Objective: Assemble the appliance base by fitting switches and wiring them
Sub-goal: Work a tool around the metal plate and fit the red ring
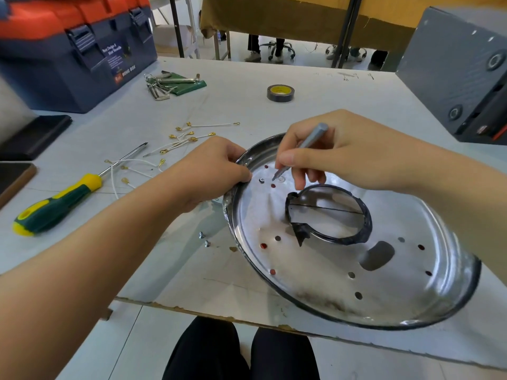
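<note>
The navy toolbox [74, 58] with an orange lid at the far left of the surface [315, 86] carries a label whose bottom line reads "WING BOX"; the smaller print above it is too blurred to read. The round metal appliance base [343, 270] lies tilted at the near edge of the surface, its central opening ringed in black. The left hand [208, 174] grasps the base's far left rim, fingers curled over the edge. The right hand [329, 152] pinches a grey metal tool [307, 145] like a pen, its tip touching the base floor beside small holes. White wires [181, 141] with brass terminals lie near a green-and-yellow screwdriver [60, 201].
</note>
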Action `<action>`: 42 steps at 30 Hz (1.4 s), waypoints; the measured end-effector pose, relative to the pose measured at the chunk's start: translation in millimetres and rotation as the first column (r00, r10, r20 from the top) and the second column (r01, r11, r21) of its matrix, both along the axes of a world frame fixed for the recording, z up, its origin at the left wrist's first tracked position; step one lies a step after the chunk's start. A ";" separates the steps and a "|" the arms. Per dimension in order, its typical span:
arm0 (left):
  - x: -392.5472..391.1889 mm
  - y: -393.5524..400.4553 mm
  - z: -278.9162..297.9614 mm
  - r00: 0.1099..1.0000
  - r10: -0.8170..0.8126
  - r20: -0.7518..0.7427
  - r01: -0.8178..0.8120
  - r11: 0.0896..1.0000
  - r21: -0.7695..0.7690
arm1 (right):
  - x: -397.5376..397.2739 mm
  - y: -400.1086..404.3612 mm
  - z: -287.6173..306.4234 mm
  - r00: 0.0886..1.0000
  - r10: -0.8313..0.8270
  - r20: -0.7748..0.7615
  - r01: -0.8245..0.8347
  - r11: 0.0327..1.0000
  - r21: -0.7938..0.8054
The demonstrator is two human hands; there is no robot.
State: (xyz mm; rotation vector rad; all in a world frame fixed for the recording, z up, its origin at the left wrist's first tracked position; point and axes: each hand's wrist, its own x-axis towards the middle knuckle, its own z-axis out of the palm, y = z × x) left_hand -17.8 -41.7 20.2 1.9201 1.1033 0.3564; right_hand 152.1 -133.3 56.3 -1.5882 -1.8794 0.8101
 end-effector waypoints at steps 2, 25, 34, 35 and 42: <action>0.2 0.1 -1.1 1.000 0.006 -0.001 -0.006 1.000 0.008 | 2.3 -5.2 -0.9 1.000 0.009 -0.022 -0.009 1.000 -0.009; 6.2 -3.1 -9.3 0.996 0.091 -0.009 -0.090 0.991 0.104 | -1.2 -31.3 -6.1 0.992 0.074 0.102 -0.072 0.997 -0.020; 6.8 -2.6 -12.2 0.994 0.107 -0.035 -0.102 0.987 0.125 | -3.0 -34.2 -9.0 0.978 0.085 0.189 -0.090 0.996 0.018; 7.0 -2.8 -12.6 0.993 0.113 -0.037 -0.107 0.986 0.127 | -2.4 -34.7 -9.3 0.976 0.086 0.202 -0.091 0.996 0.017; 9.4 -2.5 -12.1 0.994 0.107 -0.033 -0.102 0.986 0.131 | -2.8 -36.4 -11.0 0.954 0.094 0.283 -0.096 0.995 -0.007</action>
